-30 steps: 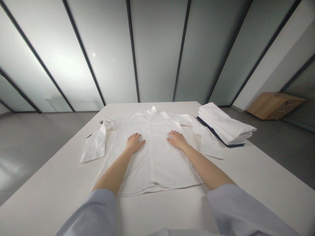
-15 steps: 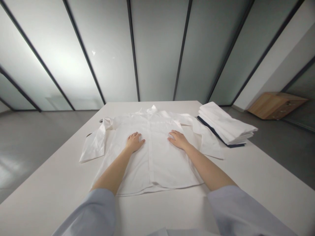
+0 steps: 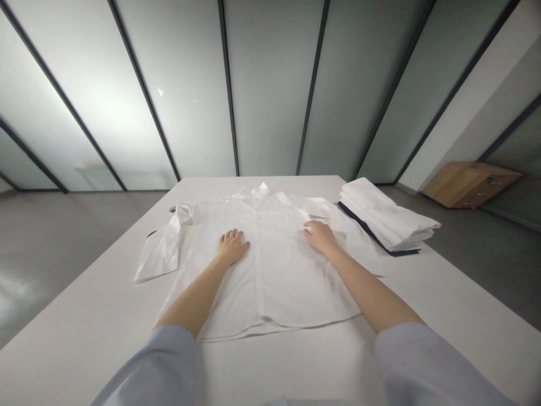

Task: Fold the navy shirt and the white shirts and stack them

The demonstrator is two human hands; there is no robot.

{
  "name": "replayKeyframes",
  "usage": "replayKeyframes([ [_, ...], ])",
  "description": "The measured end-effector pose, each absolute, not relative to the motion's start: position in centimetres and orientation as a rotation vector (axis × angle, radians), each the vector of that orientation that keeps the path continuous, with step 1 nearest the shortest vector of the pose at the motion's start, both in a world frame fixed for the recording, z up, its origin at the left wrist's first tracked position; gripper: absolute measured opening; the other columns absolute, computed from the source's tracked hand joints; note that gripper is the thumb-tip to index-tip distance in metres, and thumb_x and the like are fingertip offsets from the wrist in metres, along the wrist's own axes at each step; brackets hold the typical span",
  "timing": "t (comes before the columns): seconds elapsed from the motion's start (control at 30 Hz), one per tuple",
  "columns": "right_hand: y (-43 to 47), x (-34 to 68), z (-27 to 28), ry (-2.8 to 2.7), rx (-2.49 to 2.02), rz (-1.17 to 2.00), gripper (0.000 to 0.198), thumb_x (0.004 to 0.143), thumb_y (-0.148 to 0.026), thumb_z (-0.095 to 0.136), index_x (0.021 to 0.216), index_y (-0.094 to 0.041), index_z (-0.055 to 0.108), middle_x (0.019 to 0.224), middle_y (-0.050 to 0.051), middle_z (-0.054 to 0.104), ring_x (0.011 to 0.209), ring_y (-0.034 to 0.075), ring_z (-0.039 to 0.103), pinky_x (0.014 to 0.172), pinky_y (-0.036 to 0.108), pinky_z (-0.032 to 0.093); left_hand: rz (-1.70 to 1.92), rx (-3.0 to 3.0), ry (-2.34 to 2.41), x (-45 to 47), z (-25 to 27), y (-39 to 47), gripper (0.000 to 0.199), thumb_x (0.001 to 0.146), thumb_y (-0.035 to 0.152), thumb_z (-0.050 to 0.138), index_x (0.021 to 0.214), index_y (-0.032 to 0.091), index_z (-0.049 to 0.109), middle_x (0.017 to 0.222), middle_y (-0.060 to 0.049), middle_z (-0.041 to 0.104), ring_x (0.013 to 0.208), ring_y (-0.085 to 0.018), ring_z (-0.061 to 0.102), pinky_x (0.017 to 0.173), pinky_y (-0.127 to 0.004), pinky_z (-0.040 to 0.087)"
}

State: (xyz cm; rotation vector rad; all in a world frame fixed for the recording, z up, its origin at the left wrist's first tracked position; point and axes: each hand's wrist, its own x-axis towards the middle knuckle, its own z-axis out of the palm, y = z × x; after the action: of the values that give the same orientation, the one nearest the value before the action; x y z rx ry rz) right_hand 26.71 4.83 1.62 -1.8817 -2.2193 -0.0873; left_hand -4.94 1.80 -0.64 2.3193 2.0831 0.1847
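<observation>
A white button-front shirt lies spread on the table, front side up, its collar at the far end and its hem towards me. Its left-side sleeve is bent down beside the body; the right-side sleeve is partly covered by my forearm. On the left half of the front rests my left hand, palm down with fingers spread. My right hand touches the right half near the shirt's side edge, fingers slightly curved and apart, holding nothing that I can see.
To the right, a stack of folded white cloth sits on a dark navy piece at the edge of the white table. A wooden cabinet stands on the floor beyond. Frosted glass panels line the back.
My right hand has slid outward to the right across the shirt, and the fabric on that side has spread wider. The left hand stays in place.
</observation>
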Motion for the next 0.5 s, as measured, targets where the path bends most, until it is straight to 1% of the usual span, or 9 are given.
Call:
replayKeyframes([
  [0.07,4.7,28.4,2.7,-2.156,-1.980,-0.183,0.036,0.087,-0.026,0.046,0.119,-0.017,0.062,0.125,0.013,0.061,0.112,0.026,0.056,0.093,0.038,0.041,0.116,2.316,2.087,-4.6,-0.8,1.8,0.061,0.092,0.052,0.033,0.141,0.016,0.039,0.152,-0.016,0.031,0.140,-0.030,0.028,0.111,-0.049,0.023],
  [0.13,4.3,30.4,3.2,-2.094,-2.115,-0.262,0.041,0.085,-0.033,0.049,0.120,-0.014,0.061,0.126,0.017,0.058,0.115,0.031,0.053,0.092,0.043,0.042,0.068,2.296,2.089,-4.3,-0.9,1.9,0.066,0.092,0.055,0.029,0.144,0.015,0.035,0.154,-0.018,0.026,0.142,-0.033,0.022,0.110,-0.055,0.020],
  [0.2,3.8,32.5,3.1,-2.063,-2.274,-0.261,0.045,0.081,-0.037,0.053,0.118,-0.012,0.061,0.125,0.020,0.057,0.116,0.035,0.052,0.089,0.046,0.042,0.057,2.289,2.084,-4.1,-0.9,2.0,0.068,0.092,0.056,0.028,0.146,0.015,0.033,0.155,-0.019,0.023,0.142,-0.034,0.020,0.110,-0.058,0.018],
  [0.23,3.5,33.6,2.8,-2.068,-2.341,-0.223,0.044,0.080,-0.036,0.054,0.116,-0.012,0.062,0.123,0.021,0.058,0.114,0.035,0.053,0.088,0.046,0.043,0.061,2.289,2.079,-4.1,-0.9,2.1,0.068,0.092,0.056,0.028,0.146,0.014,0.033,0.155,-0.019,0.023,0.142,-0.034,0.020,0.110,-0.058,0.018],
  [0.37,3.2,37.1,2.2,-2.033,-2.449,-0.043,0.029,0.078,-0.019,0.049,0.099,-0.015,0.068,0.109,0.018,0.066,0.100,0.029,0.062,0.078,0.036,0.046,0.089,2.280,2.065,-4.0,-0.8,2.1,0.068,0.091,0.055,0.029,0.145,0.015,0.034,0.154,-0.020,0.024,0.142,-0.035,0.021,0.109,-0.059,0.017],
  [0.43,3.6,38.1,3.0,-1.894,-2.388,-0.010,0.025,0.077,-0.017,0.046,0.089,-0.015,0.069,0.098,0.016,0.068,0.092,0.027,0.063,0.073,0.033,0.045,0.085,2.279,2.061,-4.1,-0.8,2.1,0.067,0.091,0.055,0.030,0.145,0.015,0.034,0.154,-0.020,0.024,0.142,-0.035,0.021,0.109,-0.059,0.017],
  [0.5,4.3,38.4,4.7,-1.716,-2.212,0.034,0.023,0.077,-0.021,0.044,0.078,-0.015,0.066,0.080,0.012,0.067,0.080,0.024,0.062,0.066,0.031,0.043,0.076,2.286,2.060,-4.2,-0.7,2.1,0.067,0.091,0.055,0.030,0.144,0.015,0.034,0.154,-0.021,0.025,0.142,-0.035,0.022,0.109,-0.059,0.018],
])
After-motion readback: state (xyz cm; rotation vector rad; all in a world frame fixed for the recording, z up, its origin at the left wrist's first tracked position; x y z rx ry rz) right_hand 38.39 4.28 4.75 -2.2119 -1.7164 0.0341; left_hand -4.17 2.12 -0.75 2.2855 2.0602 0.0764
